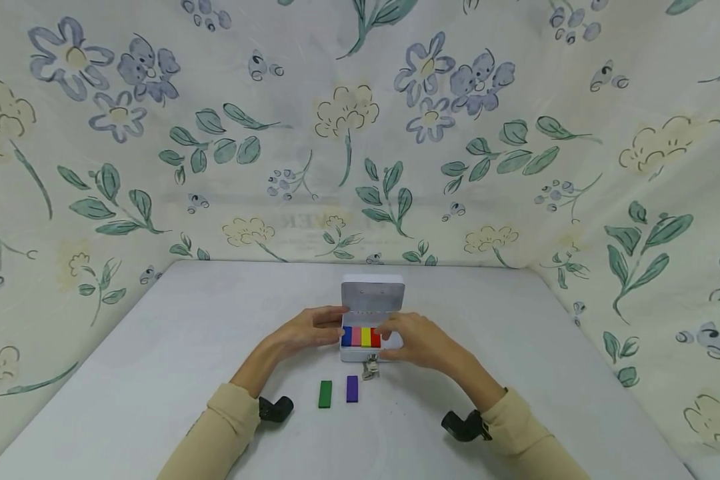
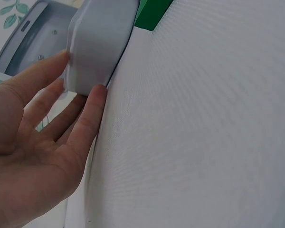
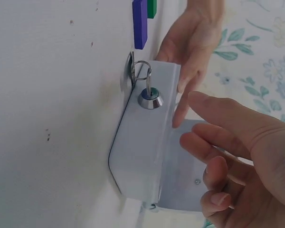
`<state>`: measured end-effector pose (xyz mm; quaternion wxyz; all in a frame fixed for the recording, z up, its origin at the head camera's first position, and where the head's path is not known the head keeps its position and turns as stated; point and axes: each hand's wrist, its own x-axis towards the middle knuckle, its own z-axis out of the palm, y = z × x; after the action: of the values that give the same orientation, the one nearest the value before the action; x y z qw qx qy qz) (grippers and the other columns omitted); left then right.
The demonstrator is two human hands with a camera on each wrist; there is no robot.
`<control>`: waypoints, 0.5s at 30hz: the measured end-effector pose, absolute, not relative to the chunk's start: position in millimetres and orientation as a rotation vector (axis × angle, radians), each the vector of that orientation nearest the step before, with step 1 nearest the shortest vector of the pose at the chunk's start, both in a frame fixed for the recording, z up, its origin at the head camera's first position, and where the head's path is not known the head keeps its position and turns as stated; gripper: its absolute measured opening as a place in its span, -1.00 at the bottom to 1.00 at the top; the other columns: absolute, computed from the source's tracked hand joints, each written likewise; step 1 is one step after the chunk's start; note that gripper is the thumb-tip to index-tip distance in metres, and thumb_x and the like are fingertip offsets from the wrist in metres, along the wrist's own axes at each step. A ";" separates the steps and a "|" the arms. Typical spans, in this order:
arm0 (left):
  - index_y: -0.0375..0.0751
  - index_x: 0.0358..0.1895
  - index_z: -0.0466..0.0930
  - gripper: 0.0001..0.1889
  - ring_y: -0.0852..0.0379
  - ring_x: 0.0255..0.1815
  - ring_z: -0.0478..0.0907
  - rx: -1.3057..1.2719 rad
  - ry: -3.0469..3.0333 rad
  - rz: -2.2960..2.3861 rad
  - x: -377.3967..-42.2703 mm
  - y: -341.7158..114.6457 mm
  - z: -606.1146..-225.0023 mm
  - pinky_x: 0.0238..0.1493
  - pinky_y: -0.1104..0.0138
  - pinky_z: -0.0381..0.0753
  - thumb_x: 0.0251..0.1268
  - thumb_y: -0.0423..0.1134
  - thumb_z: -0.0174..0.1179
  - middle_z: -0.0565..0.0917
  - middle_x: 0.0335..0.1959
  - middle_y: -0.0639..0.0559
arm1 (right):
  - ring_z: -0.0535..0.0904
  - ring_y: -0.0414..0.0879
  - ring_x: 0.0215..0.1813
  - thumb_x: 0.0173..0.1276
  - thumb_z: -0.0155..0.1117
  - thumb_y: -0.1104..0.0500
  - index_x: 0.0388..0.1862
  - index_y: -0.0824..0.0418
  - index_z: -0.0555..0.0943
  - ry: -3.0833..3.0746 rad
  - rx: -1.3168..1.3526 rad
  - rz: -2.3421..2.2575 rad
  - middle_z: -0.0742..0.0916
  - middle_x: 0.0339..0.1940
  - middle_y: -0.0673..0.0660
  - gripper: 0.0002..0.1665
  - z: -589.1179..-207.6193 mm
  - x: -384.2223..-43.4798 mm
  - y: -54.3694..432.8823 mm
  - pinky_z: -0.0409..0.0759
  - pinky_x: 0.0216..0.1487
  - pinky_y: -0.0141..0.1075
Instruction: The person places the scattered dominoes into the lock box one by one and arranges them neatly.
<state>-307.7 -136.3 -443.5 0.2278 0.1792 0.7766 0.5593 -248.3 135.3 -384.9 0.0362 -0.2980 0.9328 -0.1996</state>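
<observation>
Left hand: partly open; rests spread, lightly bent fingers against the near-to-it end wall of the white box; grips nothing visible. Right hand: about half open; reaches over the opposite end of the same box, thumb and forefinger apart, remaining fingers loosely curled; shows nothing in its grasp. Cannot tell whether touching the red block at its fingertips.

White box: stands between both hands on the table, with lid raised behind. Contains, from left hand toward right hand: blue block, pink block, yellow block, red block. On the front wall, near right thumb: lock with key inserted, on a ring.

Nearer the body than either hand, between the wrists: green block and purple block, lying apart; green closer to left hand. Beyond both hands: floral cloth.
</observation>
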 end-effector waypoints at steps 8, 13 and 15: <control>0.11 0.45 0.32 -0.35 -0.10 0.48 0.30 0.475 2.156 1.527 -307.2 -136.7 -442.9 0.36 0.09 0.48 0.30 -0.17 0.29 0.31 0.50 -0.04 | 0.64 0.01 -0.03 0.20 0.47 -0.01 0.07 0.12 0.69 2.833 -0.977 -0.606 0.76 -0.16 0.01 -0.53 -386.0 -241.1 136.1 0.64 -0.03 -0.22; 0.10 0.46 0.30 -0.35 -0.12 0.48 0.30 0.481 2.174 1.515 -307.0 -136.4 -443.0 0.38 0.06 0.46 0.31 -0.15 0.28 0.31 0.51 -0.06 | 0.64 -0.02 -0.07 0.20 0.47 -0.01 0.08 0.12 0.69 2.820 -0.998 -0.617 0.77 -0.23 -0.02 -0.53 -388.2 -237.3 135.4 0.62 -0.05 -0.28; 0.08 0.46 0.29 -0.34 -0.13 0.48 0.30 0.487 2.179 1.512 -306.8 -136.1 -443.2 0.38 0.05 0.46 0.31 -0.14 0.28 0.30 0.51 -0.07 | 0.64 -0.04 -0.11 0.20 0.47 -0.01 0.07 0.11 0.69 2.816 -0.987 -0.618 0.77 -0.28 -0.06 -0.54 -389.1 -235.6 135.0 0.60 -0.08 -0.33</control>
<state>-306.8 -136.1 -443.2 0.2209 0.1761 0.7881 0.5468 -235.6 135.0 -389.1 0.0472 -0.3235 0.9231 -0.2027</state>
